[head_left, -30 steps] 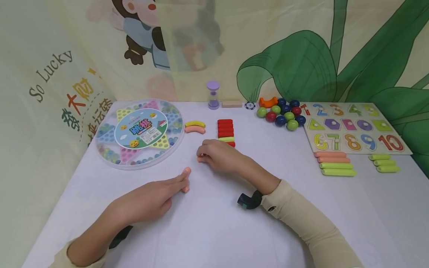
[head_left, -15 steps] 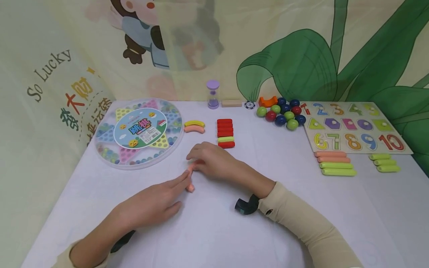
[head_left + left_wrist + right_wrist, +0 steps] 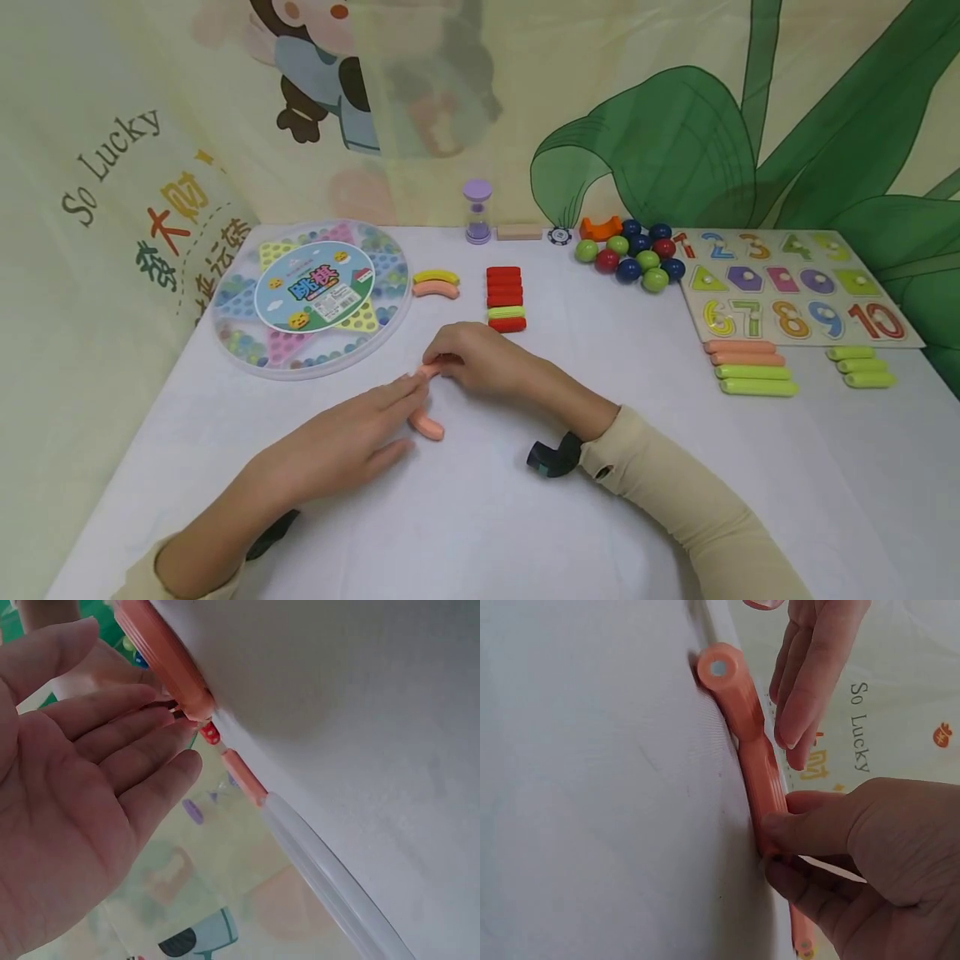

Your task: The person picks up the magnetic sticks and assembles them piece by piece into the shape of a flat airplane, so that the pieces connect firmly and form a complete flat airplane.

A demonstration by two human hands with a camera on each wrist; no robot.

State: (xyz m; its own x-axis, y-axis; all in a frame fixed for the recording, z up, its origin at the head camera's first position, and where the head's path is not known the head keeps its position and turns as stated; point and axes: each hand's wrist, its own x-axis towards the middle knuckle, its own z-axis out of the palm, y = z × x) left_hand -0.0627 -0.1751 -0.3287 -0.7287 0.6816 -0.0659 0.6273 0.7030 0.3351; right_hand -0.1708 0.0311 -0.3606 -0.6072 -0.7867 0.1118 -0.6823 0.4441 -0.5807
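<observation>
Two curved, ribbed salmon-pink blocks lie between the hands on the white tabletop. My right hand (image 3: 483, 360) pinches the far block (image 3: 431, 369) between thumb and fingers; the right wrist view has that ribbed block (image 3: 761, 776) upright in the picture, the thumb on its lower part. The near block (image 3: 739, 701) meets its other end and shows a round face with a pale centre. My left hand (image 3: 337, 442) reaches over both with straight fingers, covering part of the near block (image 3: 427, 425) in the head view. In the left wrist view, the left fingers (image 3: 142, 754) are extended, palm bare.
Behind the hands lie a yellow and pink curved pair (image 3: 436, 283), a red and green block row (image 3: 505, 296) and a round Chinese-checkers box (image 3: 390, 333). Farther off stand an hourglass (image 3: 477, 212), coloured balls (image 3: 628, 268), a number board (image 3: 795, 287) and straight pink and green sticks (image 3: 752, 371).
My right hand has moved left with its salmon-pink block, bringing it up to the one by my left hand. That near block has swung its front end rightward.
</observation>
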